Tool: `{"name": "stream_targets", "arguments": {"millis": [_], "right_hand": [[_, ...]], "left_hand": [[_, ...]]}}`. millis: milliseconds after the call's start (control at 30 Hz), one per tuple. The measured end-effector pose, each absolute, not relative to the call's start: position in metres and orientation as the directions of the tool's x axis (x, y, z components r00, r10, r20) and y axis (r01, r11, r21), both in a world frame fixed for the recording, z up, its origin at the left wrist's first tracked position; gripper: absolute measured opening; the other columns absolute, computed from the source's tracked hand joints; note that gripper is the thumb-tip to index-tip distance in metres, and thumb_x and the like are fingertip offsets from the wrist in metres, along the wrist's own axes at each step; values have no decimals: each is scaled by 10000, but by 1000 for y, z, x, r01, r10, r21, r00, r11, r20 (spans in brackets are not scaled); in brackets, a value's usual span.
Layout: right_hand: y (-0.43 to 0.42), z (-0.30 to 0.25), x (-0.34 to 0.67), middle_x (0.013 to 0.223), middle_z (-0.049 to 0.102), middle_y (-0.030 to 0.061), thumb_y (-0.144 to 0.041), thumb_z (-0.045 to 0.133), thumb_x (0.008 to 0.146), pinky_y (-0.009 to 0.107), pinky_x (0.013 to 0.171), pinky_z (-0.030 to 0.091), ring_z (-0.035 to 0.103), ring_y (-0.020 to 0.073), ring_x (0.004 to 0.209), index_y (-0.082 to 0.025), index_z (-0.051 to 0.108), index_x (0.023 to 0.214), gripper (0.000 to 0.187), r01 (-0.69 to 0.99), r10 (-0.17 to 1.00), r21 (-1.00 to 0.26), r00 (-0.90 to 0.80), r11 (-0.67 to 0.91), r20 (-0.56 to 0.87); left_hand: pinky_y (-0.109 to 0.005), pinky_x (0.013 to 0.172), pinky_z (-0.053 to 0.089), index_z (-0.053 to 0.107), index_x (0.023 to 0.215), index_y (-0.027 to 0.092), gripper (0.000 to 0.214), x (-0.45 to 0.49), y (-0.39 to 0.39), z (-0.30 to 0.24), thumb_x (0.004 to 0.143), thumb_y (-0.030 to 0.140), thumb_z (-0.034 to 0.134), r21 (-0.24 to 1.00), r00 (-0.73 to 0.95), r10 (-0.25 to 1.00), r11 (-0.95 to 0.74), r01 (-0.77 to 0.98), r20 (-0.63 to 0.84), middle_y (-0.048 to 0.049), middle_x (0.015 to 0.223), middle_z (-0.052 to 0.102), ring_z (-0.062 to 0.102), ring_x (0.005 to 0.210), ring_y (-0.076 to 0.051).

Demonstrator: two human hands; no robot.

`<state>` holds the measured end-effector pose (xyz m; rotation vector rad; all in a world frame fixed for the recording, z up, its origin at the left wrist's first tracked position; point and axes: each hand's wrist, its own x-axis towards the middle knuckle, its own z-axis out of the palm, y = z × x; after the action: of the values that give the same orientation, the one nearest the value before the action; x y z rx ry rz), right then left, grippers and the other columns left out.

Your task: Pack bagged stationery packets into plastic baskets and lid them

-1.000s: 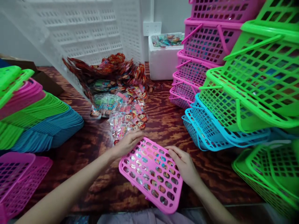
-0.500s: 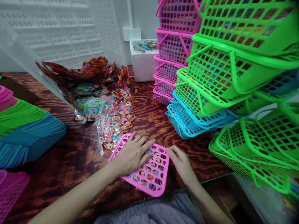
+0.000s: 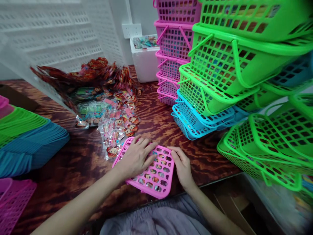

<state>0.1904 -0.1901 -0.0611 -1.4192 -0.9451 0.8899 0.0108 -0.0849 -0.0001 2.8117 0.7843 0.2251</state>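
A pink plastic basket (image 3: 158, 169) with a slotted lid lies before me at the table's front edge. Small colourful packed items show through the slots. Across the lid's left part my left hand (image 3: 135, 158) rests flat, fingers stretched out. My right hand (image 3: 181, 166) grips the lidded basket's right corner, its fingers bent over the rim; the fingers' undersides are hidden. Just beyond the basket lie clear packets (image 3: 112, 138) with cartoon heads and small pink pieces.
A white perforated crate (image 3: 73, 42) tips toward me, spilling red-haired packets. Filled pink baskets (image 3: 173, 42), green baskets (image 3: 217, 58) and blue baskets (image 3: 195, 120) are stacked at right. Stacked green and blue lids (image 3: 34, 140) stand left. A white foam box (image 3: 145, 63) sits behind.
My right hand has come closer around the basket's right corner. My left hand stays spread on the lid. The whole view has shifted slightly.
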Motion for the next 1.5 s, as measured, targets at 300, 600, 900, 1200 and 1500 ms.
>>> {"name": "stream_targets", "arguments": {"millis": [300, 600, 900, 1200, 1500], "right_hand": [[-216, -35, 218, 1485, 487, 79, -347, 522, 973, 558, 1153, 325, 332, 307, 1431, -248, 482, 1433, 472, 715, 838, -461, -342, 526, 425], [-210, -59, 214, 1486, 484, 101, -90, 389, 966, 546, 1161, 354, 315, 262, 1451, -202, 342, 1518, 564, 748, 747, -279, -404, 602, 528], [-197, -77, 217, 1423, 555, 88, -35, 379, 936, 520, 1146, 391, 420, 250, 1395, -232, 359, 1515, 612, 758, 691, -228, -371, 611, 620], [-188, -71, 228, 1449, 523, 125, -349, 554, 959, 556, 1120, 419, 439, 307, 1379, -206, 343, 1524, 620, 718, 693, -251, -423, 649, 584], [-189, -79, 221, 1421, 550, 131, -257, 523, 957, 569, 1108, 421, 452, 310, 1367, -195, 392, 1501, 563, 721, 688, -278, -365, 635, 627]], "left_hand": [[-451, 1033, 336, 503, 1385, 216, 448, 17, -87, -10, 1022, 440, 365, 150, 721, 674, -739, 657, 161, -95, 1155, 616, 523, 1094, -264], [-464, 1088, 276, 512, 1381, 194, 474, 27, -85, -19, 1015, 454, 362, 122, 580, 784, -612, 781, 219, -122, 1237, 616, 523, 1166, -281], [-479, 985, 345, 469, 1419, 191, 493, 22, -73, -13, 1020, 449, 337, 135, 585, 802, -597, 791, 119, -141, 1187, 628, 549, 1101, -315], [-372, 925, 413, 654, 1198, 202, 360, 12, -53, -8, 1016, 345, 379, 291, 612, 788, -603, 743, 69, -115, 1064, 689, 622, 1019, -254], [-212, 572, 399, 739, 795, 177, 242, 80, 3, -10, 851, 365, 598, 649, 711, 699, -508, 567, -74, 23, 663, 664, 575, 629, -131]]}}
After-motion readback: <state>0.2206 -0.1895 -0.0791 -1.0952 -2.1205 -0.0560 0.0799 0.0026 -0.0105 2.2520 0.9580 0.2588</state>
